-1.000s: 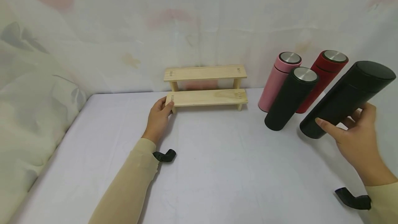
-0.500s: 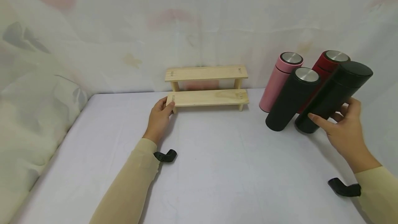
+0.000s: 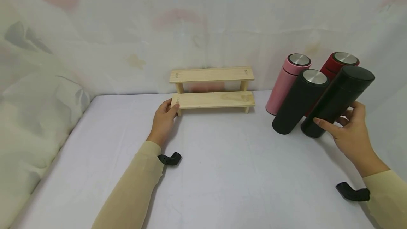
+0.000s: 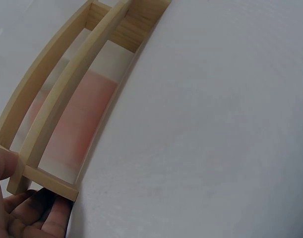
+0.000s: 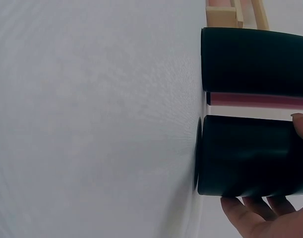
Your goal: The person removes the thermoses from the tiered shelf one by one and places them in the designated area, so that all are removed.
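Observation:
My left hand grips the left end of a two-step wooden rack, thumb at the lower step's edge and fingers around its side. On the right, my right hand holds a black thermos with an all-black lid, thumb on its near side and fingers behind. Its base is right at the tabletop in the right wrist view. Close to its left stands another black thermos with a silver-topped lid. Behind these are a pink thermos and a red thermos, the red one mostly hidden.
A white cloth covers the table. Patterned fabric hangs right behind the rack and the thermoses, and more draped fabric borders the left side. A black strap piece sticks out from the right wrist.
My right hand has brought the black thermos leftward, beside the other black one, then slightly lower; it now overlaps the red thermos. My left hand keeps its place on the rack.

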A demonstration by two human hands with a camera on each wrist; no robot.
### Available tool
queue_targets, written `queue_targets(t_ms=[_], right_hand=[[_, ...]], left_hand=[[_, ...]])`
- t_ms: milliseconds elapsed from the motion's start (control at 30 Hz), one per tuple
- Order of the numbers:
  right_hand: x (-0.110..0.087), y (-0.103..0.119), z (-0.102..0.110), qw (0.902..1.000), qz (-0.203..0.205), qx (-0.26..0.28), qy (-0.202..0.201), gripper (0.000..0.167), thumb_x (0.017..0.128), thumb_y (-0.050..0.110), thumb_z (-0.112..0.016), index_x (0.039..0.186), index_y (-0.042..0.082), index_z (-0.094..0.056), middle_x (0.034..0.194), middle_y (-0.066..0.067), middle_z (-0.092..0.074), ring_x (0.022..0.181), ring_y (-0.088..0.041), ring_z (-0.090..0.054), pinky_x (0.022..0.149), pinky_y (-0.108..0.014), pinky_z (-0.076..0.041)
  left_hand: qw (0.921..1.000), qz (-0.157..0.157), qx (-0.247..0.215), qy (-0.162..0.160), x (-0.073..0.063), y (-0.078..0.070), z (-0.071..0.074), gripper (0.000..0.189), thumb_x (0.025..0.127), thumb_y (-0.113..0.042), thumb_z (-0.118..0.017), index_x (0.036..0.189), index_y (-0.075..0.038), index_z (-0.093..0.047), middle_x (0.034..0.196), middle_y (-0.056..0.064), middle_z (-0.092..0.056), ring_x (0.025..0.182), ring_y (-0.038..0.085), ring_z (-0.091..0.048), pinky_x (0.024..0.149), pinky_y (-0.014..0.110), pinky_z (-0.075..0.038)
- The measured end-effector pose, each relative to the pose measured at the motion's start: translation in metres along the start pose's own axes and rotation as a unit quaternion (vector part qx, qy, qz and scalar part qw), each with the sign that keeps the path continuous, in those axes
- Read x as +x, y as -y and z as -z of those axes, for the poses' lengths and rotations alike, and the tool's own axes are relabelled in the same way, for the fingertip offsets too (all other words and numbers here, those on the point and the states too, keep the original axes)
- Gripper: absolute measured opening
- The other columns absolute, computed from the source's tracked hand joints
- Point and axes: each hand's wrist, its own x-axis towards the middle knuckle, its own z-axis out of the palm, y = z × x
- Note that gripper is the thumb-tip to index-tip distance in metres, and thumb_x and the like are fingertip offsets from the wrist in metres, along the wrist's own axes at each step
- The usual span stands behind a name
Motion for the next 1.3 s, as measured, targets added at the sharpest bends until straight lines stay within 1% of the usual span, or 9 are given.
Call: queue_targets(t_ms=[233,433,900,1000,1100,1133,1200,1267,1300], right_hand=[[-0.003,-0.003,0.0,0.9999,-0.007,-0.001,0.013,0.096,0.101,0.015,-0.082,0.166,0.028,-0.011,0.152,-0.01,-0.031,0.125,-0.015,-0.048,0.086,-0.003,-0.046],[-0.004,-0.003,0.0,0.9998,0.008,0.007,0.014,0.095,0.1,0.011,-0.082,0.164,0.028,-0.014,0.147,-0.003,-0.033,0.125,-0.014,-0.046,0.087,-0.003,-0.045],[-0.007,-0.006,0.001,0.9999,0.0,-0.007,0.011,0.097,0.102,0.017,-0.082,0.167,0.027,-0.01,0.151,-0.013,-0.029,0.126,-0.015,-0.044,0.087,-0.003,-0.045],[-0.007,-0.007,-0.001,0.9996,-0.007,-0.012,0.025,0.095,0.103,0.019,-0.08,0.167,0.021,-0.01,0.153,-0.017,-0.029,0.127,-0.02,-0.044,0.085,-0.002,-0.044],[-0.008,-0.009,-0.001,0.998,-0.009,-0.035,0.051,0.089,0.104,0.021,-0.079,0.164,0.006,-0.016,0.151,-0.025,-0.035,0.128,-0.034,-0.048,0.081,-0.003,-0.046],[-0.009,-0.009,-0.001,0.9966,-0.012,-0.05,0.065,0.086,0.105,0.023,-0.078,0.163,0.001,-0.019,0.15,-0.028,-0.038,0.128,-0.04,-0.051,0.079,-0.004,-0.048],[-0.012,-0.008,0.001,0.9916,-0.026,-0.081,0.098,0.081,0.107,0.029,-0.075,0.159,-0.008,-0.025,0.147,-0.034,-0.044,0.126,-0.053,-0.054,0.081,-0.018,-0.059],[-0.017,-0.005,0.004,0.9823,-0.051,-0.115,0.139,0.08,0.109,0.037,-0.071,0.157,-0.013,-0.03,0.143,-0.038,-0.05,0.124,-0.059,-0.056,0.084,-0.039,-0.065],[-0.019,-0.002,0.005,0.9759,-0.063,-0.134,0.16,0.082,0.109,0.041,-0.069,0.156,-0.015,-0.031,0.141,-0.039,-0.053,0.122,-0.06,-0.057,0.084,-0.049,-0.065]], left_hand=[[1.0,0.003,0.008,0.002,0.003,0.0,0.001,0.06,0.114,-0.029,-0.061,0.163,0.002,-0.043,0.154,0.018,-0.058,0.137,0.023,-0.06,0.115,0.033,-0.048],[0.9998,0.003,0.02,0.001,0.005,0.0,0.002,0.062,0.115,-0.033,-0.06,0.164,0.001,-0.042,0.155,0.016,-0.058,0.138,0.022,-0.059,0.116,0.033,-0.047],[0.9997,0.005,0.022,0.01,0.012,0.006,-0.002,0.062,0.114,-0.034,-0.061,0.163,0.0,-0.043,0.155,0.016,-0.057,0.138,0.022,-0.06,0.116,0.034,-0.048],[0.9997,0.005,0.02,0.011,0.012,0.006,-0.001,0.062,0.114,-0.033,-0.061,0.164,0.0,-0.043,0.155,0.017,-0.058,0.137,0.023,-0.06,0.116,0.033,-0.048],[0.9996,0.009,0.026,0.01,0.01,0.007,0.002,0.063,0.114,-0.034,-0.06,0.164,0.0,-0.042,0.155,0.018,-0.058,0.137,0.024,-0.06,0.115,0.032,-0.048],[0.9995,0.01,0.029,0.011,0.009,0.008,0.004,0.063,0.115,-0.034,-0.06,0.164,0.001,-0.042,0.154,0.018,-0.058,0.137,0.024,-0.06,0.115,0.033,-0.048],[0.9989,0.017,0.041,0.017,0.005,0.008,0.009,0.065,0.115,-0.035,-0.059,0.165,0.001,-0.04,0.153,0.019,-0.058,0.137,0.026,-0.06,0.116,0.034,-0.048],[0.9976,0.029,0.058,0.025,-0.001,0.008,0.015,0.066,0.115,-0.038,-0.058,0.167,-0.001,-0.039,0.152,0.019,-0.058,0.136,0.027,-0.061,0.117,0.037,-0.047],[0.9968,0.034,0.067,0.029,-0.004,0.008,0.018,0.067,0.115,-0.039,-0.058,0.167,-0.002,-0.038,0.151,0.018,-0.059,0.135,0.028,-0.061,0.118,0.039,-0.047]])
